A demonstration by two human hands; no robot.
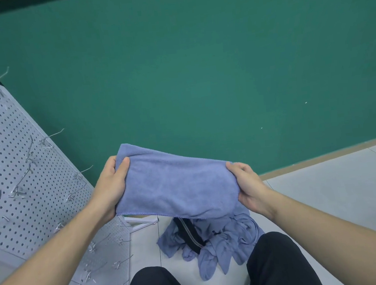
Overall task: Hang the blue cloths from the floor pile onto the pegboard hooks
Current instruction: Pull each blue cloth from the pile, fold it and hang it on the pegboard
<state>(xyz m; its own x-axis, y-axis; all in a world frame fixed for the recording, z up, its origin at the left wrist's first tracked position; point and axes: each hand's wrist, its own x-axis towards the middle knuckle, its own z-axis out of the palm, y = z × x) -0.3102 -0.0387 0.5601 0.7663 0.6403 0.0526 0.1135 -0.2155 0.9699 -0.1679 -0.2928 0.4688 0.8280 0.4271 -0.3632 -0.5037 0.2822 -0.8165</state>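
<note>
Landmark: held blue cloth (pixel 175 185).

1. Floor pile (pixel 217 240): directly below the held cloth, nearest the person's knees; crumpled blue cloths with a dark striped strap among them. Still several pieces, by the look of it.
2. Left hand (pixel 111 186): clamped on the held cloth's left end, thumb on top, fingers hidden underneath.
3. Right hand (pixel 248 184): clamped on its right end, likewise.
4. Held blue cloth: doubled over, stretched taut between the hands, long axis running left to right, left end a little higher and farther.
5. Pegboard (pixel 12 164): left of the cloth, leaning; hooks (pixel 53 135) all bare. Left hand is nearer; the cloth's left end would likely lead.
6. Green wall (pixel 198 72): beyond.
</note>
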